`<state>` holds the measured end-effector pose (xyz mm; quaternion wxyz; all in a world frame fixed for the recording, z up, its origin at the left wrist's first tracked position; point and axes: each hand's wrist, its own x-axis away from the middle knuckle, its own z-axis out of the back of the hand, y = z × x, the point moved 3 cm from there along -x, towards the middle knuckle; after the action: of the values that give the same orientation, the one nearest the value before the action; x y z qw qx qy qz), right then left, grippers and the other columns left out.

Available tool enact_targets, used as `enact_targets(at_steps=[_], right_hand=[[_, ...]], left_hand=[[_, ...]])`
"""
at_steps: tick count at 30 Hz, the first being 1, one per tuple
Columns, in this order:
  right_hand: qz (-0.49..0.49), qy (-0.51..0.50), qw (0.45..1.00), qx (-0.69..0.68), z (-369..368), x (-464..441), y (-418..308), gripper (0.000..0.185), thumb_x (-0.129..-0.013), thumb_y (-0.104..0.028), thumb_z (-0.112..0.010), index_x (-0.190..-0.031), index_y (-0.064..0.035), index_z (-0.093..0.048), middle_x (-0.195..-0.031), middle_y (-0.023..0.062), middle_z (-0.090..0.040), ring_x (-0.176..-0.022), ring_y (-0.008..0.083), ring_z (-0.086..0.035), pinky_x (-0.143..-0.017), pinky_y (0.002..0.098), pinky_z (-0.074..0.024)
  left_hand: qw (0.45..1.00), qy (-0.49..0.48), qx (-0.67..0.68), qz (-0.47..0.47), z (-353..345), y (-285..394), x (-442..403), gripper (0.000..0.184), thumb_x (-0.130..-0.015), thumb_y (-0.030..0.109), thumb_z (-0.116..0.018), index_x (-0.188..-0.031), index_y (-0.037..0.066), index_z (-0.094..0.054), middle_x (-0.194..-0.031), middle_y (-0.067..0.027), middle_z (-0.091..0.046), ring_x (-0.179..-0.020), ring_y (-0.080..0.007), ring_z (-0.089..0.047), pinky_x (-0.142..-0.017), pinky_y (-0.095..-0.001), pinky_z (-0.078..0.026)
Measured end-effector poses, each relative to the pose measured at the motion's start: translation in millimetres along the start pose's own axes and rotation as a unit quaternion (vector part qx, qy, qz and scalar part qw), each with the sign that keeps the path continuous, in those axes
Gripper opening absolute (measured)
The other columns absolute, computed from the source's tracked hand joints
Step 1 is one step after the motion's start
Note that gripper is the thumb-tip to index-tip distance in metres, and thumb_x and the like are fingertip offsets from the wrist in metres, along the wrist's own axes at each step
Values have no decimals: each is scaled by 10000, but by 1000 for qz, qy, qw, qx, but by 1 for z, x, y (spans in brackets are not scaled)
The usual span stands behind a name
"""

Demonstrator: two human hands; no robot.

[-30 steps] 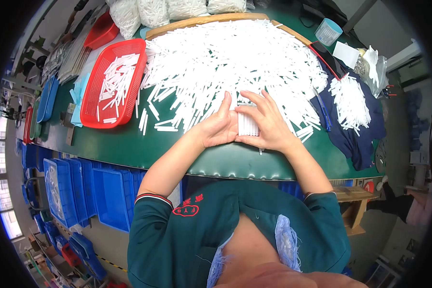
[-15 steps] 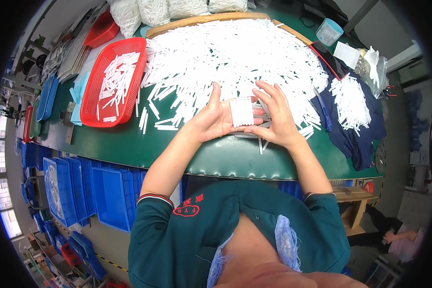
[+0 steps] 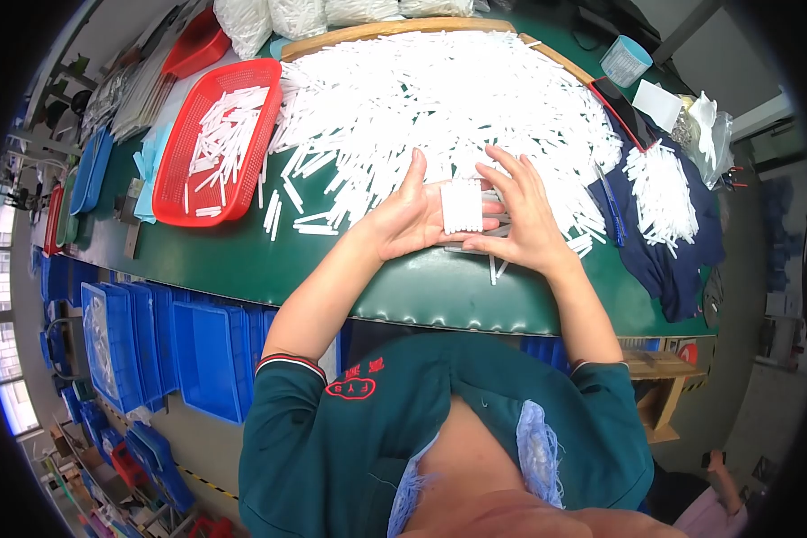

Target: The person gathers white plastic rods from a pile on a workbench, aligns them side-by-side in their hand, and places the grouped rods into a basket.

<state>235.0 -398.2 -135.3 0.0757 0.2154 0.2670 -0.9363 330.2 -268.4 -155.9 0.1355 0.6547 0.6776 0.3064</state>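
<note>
A neat row of short white sticks (image 3: 462, 206) lies side by side across the palm and fingers of my left hand (image 3: 405, 215), which holds it from beneath with the thumb raised. My right hand (image 3: 531, 220) is at the row's right side, its fingers spread and curved and its thumb near the lower edge. Whether the right thumb touches the sticks I cannot tell. Behind both hands spreads a large loose pile of the same white sticks (image 3: 439, 99). A few more lie on the green table under my hands.
On the left, a red perforated basket (image 3: 168, 179) holds loose sticks. Wooden strips (image 3: 403, 30) edge the pile at the back. To the right are a dark blue cloth (image 3: 663, 273) with a heap of sticks (image 3: 662, 197), a blue pen-like tool (image 3: 613, 211) and a phone (image 3: 623, 112).
The view has shifted slightly, so table and hands appear a little to the right. Both hands keep nearly the same pose around the row of sticks. At lower right a person has moved lower.
</note>
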Motion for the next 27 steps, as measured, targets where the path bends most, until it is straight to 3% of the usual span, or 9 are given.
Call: enact_targets(at_steps=[9, 12, 20, 27], right_hand=[[8, 19, 1000, 7, 2, 0, 3, 849, -584, -386, -803, -1277, -79, -421, -1350, 164, -384, -1238, 342, -389, -1039, 555, -245], [2, 31, 999, 9, 2, 1, 6, 791, -611, -351, -792, -1263, -76, -439, -1345, 154, -401, -1228, 338, -404, -1042, 545, -249], [-74, 161, 984, -24, 8, 5, 16, 430, -825, -231, -628, -1188, -34, -508, -1260, 148, -503, -1177, 317, -458, -1006, 414, -319], [-68, 175, 982, -24, 8, 5, 17, 382, -869, -221, -583, -1189, -26, -506, -1246, 149, -513, -1168, 303, -471, -1019, 413, -306]], left_hand=[[1000, -7, -9, 2, 2, -1, 0, 1016, -772, 772, -56, -1370, -13, -297, -1301, -218, -452, -1215, -292, -462, -995, -420, -402], [1000, -6, -24, 2, 3, -2, 0, 1027, -764, 783, -64, -1371, -10, -301, -1306, -217, -451, -1213, -288, -466, -985, -405, -407], [999, -5, -45, 5, 1, -1, 1, 1051, -743, 803, -75, -1378, -4, -300, -1316, -215, -447, -1214, -318, -463, -990, -395, -386], [999, -15, -27, 13, 1, 0, 2, 1077, -723, 817, -61, -1385, -2, -289, -1322, -226, -438, -1225, -333, -449, -1006, -405, -365]])
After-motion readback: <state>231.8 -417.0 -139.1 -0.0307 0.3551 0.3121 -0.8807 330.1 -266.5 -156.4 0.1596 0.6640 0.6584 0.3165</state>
